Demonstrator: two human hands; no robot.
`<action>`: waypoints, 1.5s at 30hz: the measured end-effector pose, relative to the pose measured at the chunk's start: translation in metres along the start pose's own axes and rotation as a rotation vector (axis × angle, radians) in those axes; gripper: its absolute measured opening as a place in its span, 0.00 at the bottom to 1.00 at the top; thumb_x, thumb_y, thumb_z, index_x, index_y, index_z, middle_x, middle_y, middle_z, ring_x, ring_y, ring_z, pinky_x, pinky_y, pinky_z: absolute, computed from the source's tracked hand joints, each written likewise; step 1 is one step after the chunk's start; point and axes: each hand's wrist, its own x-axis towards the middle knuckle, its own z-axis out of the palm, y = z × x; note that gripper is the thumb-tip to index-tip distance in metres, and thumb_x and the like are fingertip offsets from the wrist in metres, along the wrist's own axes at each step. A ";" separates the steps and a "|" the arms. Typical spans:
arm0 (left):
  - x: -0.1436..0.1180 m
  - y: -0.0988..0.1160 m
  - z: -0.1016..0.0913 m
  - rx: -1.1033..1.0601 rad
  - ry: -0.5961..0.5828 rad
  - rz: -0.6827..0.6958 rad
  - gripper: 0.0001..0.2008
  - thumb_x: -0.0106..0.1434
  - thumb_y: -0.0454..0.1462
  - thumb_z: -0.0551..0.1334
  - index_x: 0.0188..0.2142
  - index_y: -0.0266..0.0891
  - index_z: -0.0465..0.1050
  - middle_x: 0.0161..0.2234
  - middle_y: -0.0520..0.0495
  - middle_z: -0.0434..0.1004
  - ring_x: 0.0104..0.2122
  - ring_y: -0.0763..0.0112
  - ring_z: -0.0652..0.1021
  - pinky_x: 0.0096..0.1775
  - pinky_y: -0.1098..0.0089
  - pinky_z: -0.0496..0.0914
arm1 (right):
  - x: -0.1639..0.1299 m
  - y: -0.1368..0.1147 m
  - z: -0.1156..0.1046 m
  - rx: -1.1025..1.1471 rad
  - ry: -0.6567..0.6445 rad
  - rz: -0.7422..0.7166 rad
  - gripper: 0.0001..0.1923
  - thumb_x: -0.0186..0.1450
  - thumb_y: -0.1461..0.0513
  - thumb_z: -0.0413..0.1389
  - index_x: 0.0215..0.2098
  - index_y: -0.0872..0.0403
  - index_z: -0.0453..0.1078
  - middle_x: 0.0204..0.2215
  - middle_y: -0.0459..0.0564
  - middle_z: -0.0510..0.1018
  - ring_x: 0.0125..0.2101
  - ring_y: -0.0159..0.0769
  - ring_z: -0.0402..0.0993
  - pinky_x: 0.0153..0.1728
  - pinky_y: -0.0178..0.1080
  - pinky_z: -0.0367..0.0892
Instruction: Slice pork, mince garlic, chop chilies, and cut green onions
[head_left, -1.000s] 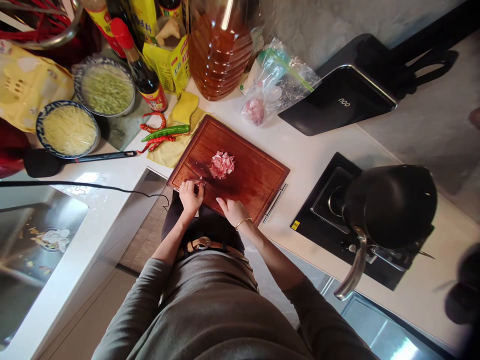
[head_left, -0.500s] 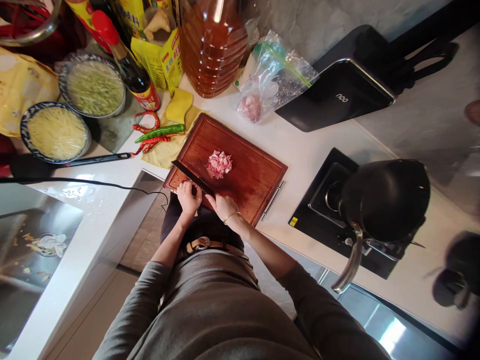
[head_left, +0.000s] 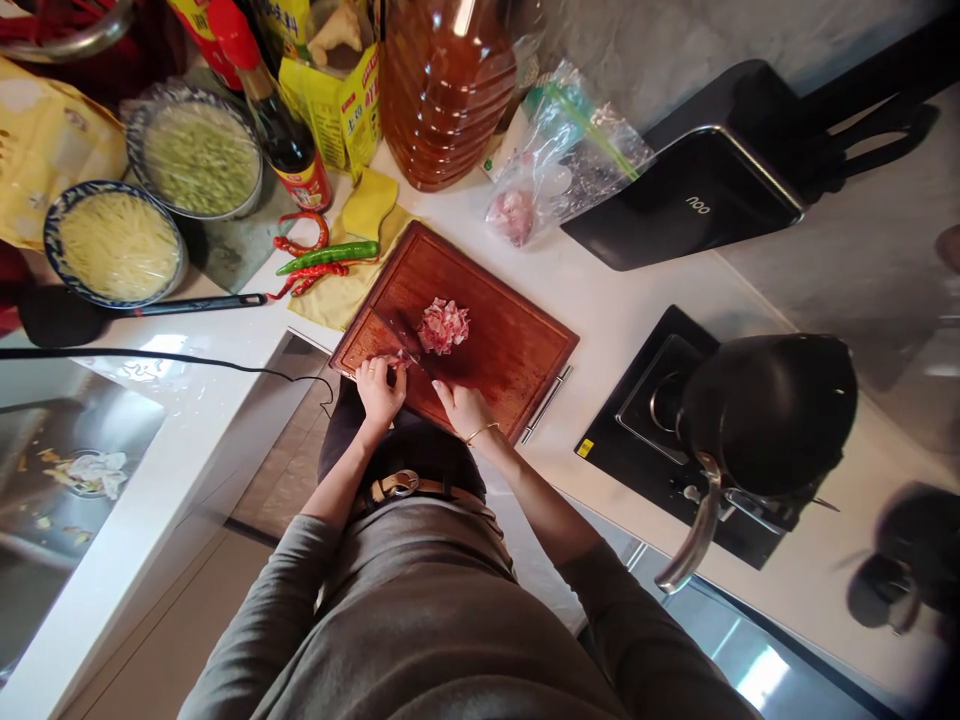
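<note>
A reddish wooden cutting board (head_left: 502, 340) lies on the white counter with a small heap of cut pink meat (head_left: 444, 325) on it. My left hand (head_left: 379, 390) presses a small piece of meat (head_left: 393, 358) at the board's near left corner. My right hand (head_left: 465, 408) grips a knife (head_left: 405, 340) whose dark blade lies across the board between the piece and the heap, edge down next to my left fingers.
Chillies (head_left: 322, 260) on a yellow cloth, two filled bowls (head_left: 112, 245), sauce bottles, an oil jug (head_left: 442, 90) and a bag (head_left: 562, 150) stand behind the board. A black spatula (head_left: 135, 310) lies left. A dark wok (head_left: 765, 410) sits on the hob at right.
The knife blade was raised and tilted half a second ago; now it is down on the board again beside my left fingers. The camera has shifted slightly.
</note>
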 end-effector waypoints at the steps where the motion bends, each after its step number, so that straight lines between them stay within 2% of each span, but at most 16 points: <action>1: 0.000 0.000 0.000 0.002 -0.001 -0.002 0.09 0.63 0.41 0.54 0.37 0.39 0.67 0.36 0.42 0.74 0.39 0.59 0.72 0.42 0.61 0.62 | -0.004 -0.001 0.000 -0.016 -0.011 -0.001 0.30 0.70 0.49 0.36 0.40 0.56 0.75 0.34 0.59 0.81 0.36 0.42 0.78 0.32 0.34 0.60; 6: 0.000 0.001 -0.001 0.004 -0.014 -0.007 0.09 0.63 0.41 0.53 0.38 0.39 0.68 0.36 0.41 0.74 0.39 0.59 0.72 0.42 0.60 0.62 | -0.012 -0.004 -0.001 -0.026 -0.046 -0.023 0.31 0.70 0.49 0.36 0.38 0.56 0.76 0.34 0.59 0.81 0.36 0.41 0.78 0.31 0.33 0.60; 13: 0.001 0.001 -0.003 -0.021 -0.031 -0.006 0.10 0.64 0.41 0.53 0.39 0.39 0.68 0.38 0.41 0.74 0.39 0.59 0.72 0.43 0.60 0.62 | -0.004 -0.011 -0.004 -0.017 -0.116 0.029 0.34 0.69 0.47 0.34 0.37 0.58 0.77 0.33 0.62 0.81 0.37 0.42 0.78 0.32 0.34 0.62; 21: 0.001 -0.002 -0.003 0.009 -0.041 -0.003 0.10 0.63 0.40 0.53 0.38 0.38 0.68 0.36 0.41 0.73 0.40 0.58 0.71 0.43 0.60 0.62 | 0.007 -0.029 0.014 -0.015 -0.076 0.062 0.34 0.69 0.46 0.35 0.40 0.59 0.76 0.34 0.62 0.80 0.38 0.43 0.78 0.35 0.35 0.65; 28: 0.008 -0.005 -0.015 -0.024 -0.103 0.069 0.10 0.65 0.40 0.51 0.36 0.40 0.68 0.35 0.43 0.73 0.39 0.61 0.71 0.44 0.61 0.63 | 0.010 -0.029 0.024 0.109 0.004 0.029 0.29 0.70 0.49 0.35 0.44 0.54 0.75 0.37 0.57 0.81 0.40 0.41 0.77 0.36 0.33 0.64; 32: 0.009 -0.003 -0.017 0.005 -0.093 0.067 0.10 0.65 0.41 0.51 0.36 0.39 0.68 0.36 0.43 0.73 0.40 0.59 0.71 0.44 0.61 0.63 | -0.001 -0.028 0.033 0.151 0.007 0.069 0.30 0.70 0.50 0.35 0.43 0.55 0.75 0.36 0.58 0.81 0.39 0.41 0.77 0.35 0.33 0.63; 35: 0.009 -0.002 -0.017 0.009 -0.096 0.073 0.10 0.65 0.41 0.51 0.37 0.39 0.68 0.36 0.43 0.72 0.40 0.59 0.71 0.44 0.60 0.63 | -0.009 -0.017 0.043 0.175 0.029 0.099 0.31 0.70 0.49 0.35 0.38 0.58 0.76 0.34 0.61 0.81 0.37 0.42 0.78 0.33 0.33 0.62; 39: 0.012 -0.005 -0.019 -0.024 -0.121 0.096 0.09 0.65 0.40 0.52 0.37 0.40 0.68 0.36 0.43 0.73 0.40 0.60 0.71 0.44 0.60 0.63 | -0.005 0.015 0.046 0.303 0.041 0.123 0.35 0.69 0.47 0.33 0.22 0.56 0.72 0.20 0.56 0.78 0.27 0.37 0.77 0.28 0.32 0.61; 42: 0.014 -0.007 -0.020 -0.041 -0.134 0.110 0.08 0.64 0.40 0.53 0.37 0.41 0.68 0.35 0.44 0.72 0.39 0.60 0.71 0.43 0.61 0.64 | 0.009 0.037 0.036 0.483 0.017 0.146 0.35 0.66 0.42 0.34 0.15 0.53 0.63 0.10 0.47 0.67 0.15 0.31 0.68 0.20 0.31 0.57; 45: 0.014 -0.007 -0.020 -0.042 -0.125 0.117 0.07 0.64 0.39 0.53 0.37 0.41 0.68 0.35 0.44 0.73 0.39 0.60 0.71 0.43 0.61 0.64 | 0.024 0.048 0.023 0.698 -0.013 0.203 0.33 0.63 0.38 0.35 0.15 0.52 0.58 0.07 0.41 0.58 0.08 0.27 0.57 0.12 0.31 0.51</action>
